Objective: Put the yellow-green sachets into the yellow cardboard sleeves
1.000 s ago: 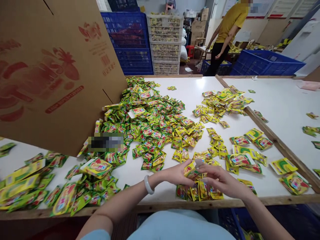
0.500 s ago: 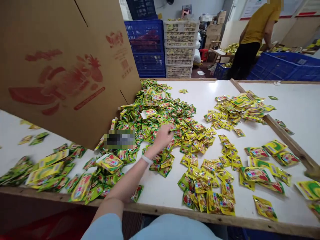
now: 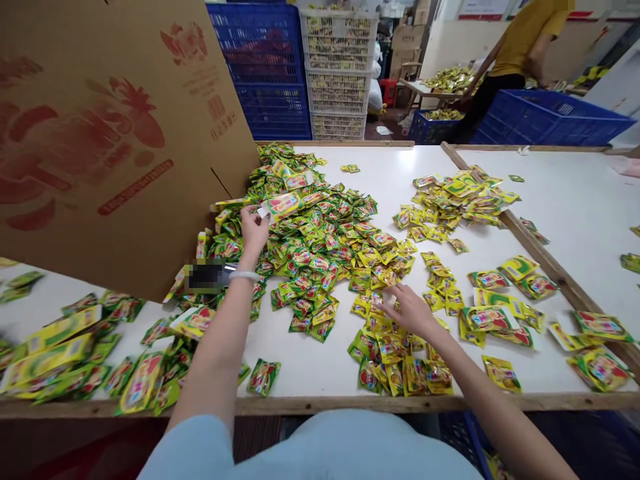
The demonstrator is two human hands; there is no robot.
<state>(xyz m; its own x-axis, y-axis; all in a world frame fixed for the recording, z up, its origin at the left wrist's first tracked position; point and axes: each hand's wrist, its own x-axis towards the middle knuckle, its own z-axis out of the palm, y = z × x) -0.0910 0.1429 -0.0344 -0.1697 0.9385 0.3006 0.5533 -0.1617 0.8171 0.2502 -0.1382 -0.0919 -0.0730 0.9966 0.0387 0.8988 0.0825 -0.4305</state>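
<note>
My left hand (image 3: 255, 231) pinches the white end of a small flat green-and-yellow carton (image 3: 284, 206), at the upper edge of a large heap of green sachets (image 3: 310, 253). My right hand (image 3: 411, 311) is over a group of yellow sachets (image 3: 390, 343), its thumb and fingers apart, with no packet seen between them. More yellow sachets with a few cartons form a pile (image 3: 460, 200) farther back on the right. A dark, blurred-out device (image 3: 207, 275) rests beside the heap, left of my left wrist.
A big printed cardboard box (image 3: 125, 147) stands on the white table (image 3: 310, 373) at left. A wooden strip (image 3: 537, 253) divides the right side. Behind are blue crates (image 3: 270, 113), white crates (image 3: 340, 93) of packets, and a person in a yellow shirt (image 3: 530, 40) by a blue bin (image 3: 550, 120).
My left hand has moved from the middle of the heap up and left, taking hold of the carton's end. My right hand has come into view from the right. The view has shifted.
</note>
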